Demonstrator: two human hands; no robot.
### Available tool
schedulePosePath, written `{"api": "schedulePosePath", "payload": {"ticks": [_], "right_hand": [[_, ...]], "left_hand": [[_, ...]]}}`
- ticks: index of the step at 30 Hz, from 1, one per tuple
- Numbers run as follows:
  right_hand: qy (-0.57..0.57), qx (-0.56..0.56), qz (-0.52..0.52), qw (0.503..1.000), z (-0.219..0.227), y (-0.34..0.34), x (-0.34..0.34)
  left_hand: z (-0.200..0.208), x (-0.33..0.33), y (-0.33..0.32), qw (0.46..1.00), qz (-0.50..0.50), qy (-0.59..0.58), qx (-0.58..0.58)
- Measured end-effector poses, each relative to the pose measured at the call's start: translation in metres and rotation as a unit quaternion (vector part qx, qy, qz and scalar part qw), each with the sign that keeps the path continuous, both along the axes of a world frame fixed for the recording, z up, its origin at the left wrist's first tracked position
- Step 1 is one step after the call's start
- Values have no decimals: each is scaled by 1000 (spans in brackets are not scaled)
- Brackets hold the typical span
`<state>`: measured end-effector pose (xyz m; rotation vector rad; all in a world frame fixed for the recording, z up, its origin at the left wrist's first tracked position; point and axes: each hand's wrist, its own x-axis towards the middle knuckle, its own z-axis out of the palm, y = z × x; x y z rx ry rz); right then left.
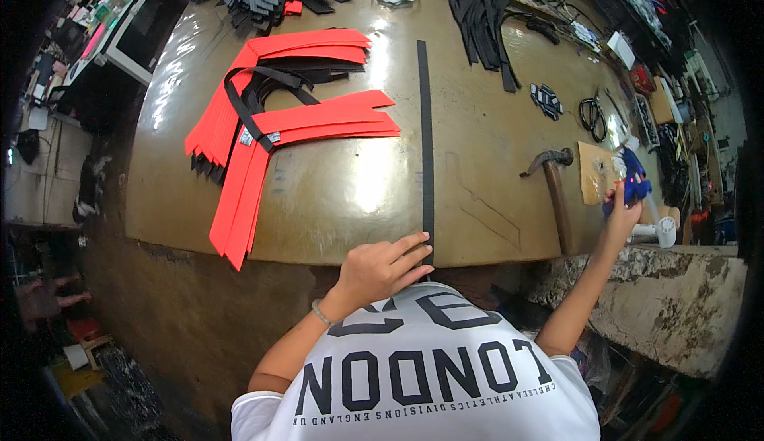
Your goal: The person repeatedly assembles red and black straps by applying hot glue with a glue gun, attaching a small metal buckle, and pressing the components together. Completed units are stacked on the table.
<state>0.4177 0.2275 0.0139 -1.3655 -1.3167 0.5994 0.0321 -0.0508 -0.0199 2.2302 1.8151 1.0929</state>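
The black strip (426,142) lies lengthwise on the surface (318,210), the left hand (380,270), fingers parted, at its six-o'clock end. Toward three o'clock, a hammer (556,194) lies between strip and right hand (625,212), which grips a blue object (635,182), possibly a tool. Red strips (318,125) lie at nine o'clock, dark strips (476,23) at one.

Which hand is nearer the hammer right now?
Right. The right hand, holding a blue tool, is a little to the right of the hammer; the left hand is well to its left, at the near end of the black strip.
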Motion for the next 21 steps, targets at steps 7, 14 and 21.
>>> {"api": "schedulePosePath", "payload": {"ticks": [7,14,21], "right_hand": [[-166,-63,409,895,48,-68,-163],[-250,-75,480,838,26,-57,-194],[-265,-45,504,821,24,-48,-203]], "left_hand": [[0,0,1,1000,-7,1,1],[1,0,1,1000,-4,0,-5],[2,0,0,1000,-6,0,-12]]}}
